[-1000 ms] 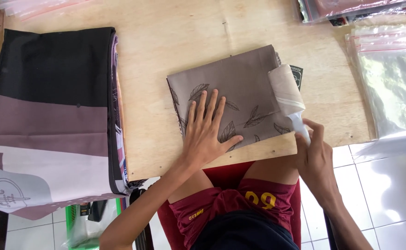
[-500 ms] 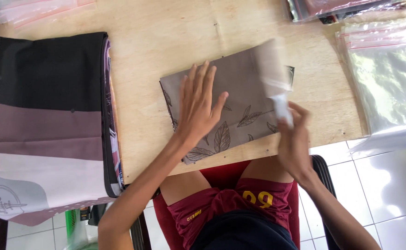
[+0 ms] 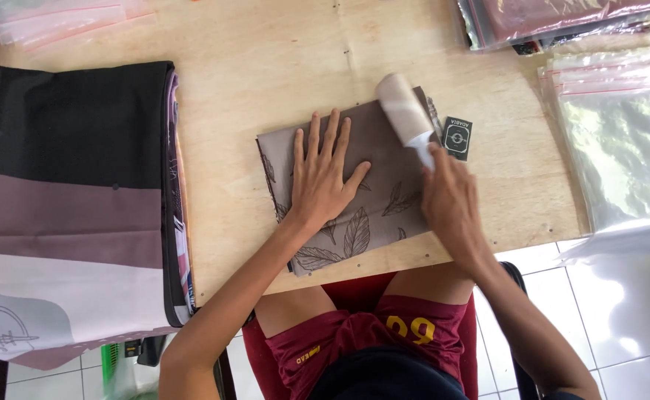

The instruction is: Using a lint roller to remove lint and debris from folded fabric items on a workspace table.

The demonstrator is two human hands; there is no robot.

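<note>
The folded taupe cloth (image 3: 354,185), printed with dark leaf outlines, lies flat on the table (image 3: 265,67) close to its near edge, a little right of the middle; its lower left corner reaches almost to that edge. Your left hand (image 3: 323,176) rests palm down on the cloth's middle, fingers spread and extended toward the far edge, grasping nothing. Your right hand (image 3: 451,200) is closed around the white handle of a lint roller (image 3: 406,115), whose pale cylinder lies tilted across the cloth's upper right corner, touching the fabric. Just beside the roller, at the cloth's right margin, a small black card (image 3: 457,138) with a white circular emblem lies on the bare wood.

Toward the left edge of the table sits a stack of larger folded fabrics (image 3: 73,200), black on top at the far end, mauve in the middle, and white with a line drawing at the near end, where it overhangs the near edge. Along the right edge lies a pile of clear zip bags (image 3: 621,141) with pink seal strips, hanging partly past the table. At the far right corner are bagged fabrics (image 3: 554,18); at the far left corner lie more clear bags (image 3: 58,18). Below the near edge your red shorts (image 3: 369,333) and the white tiled floor (image 3: 621,326) show.
</note>
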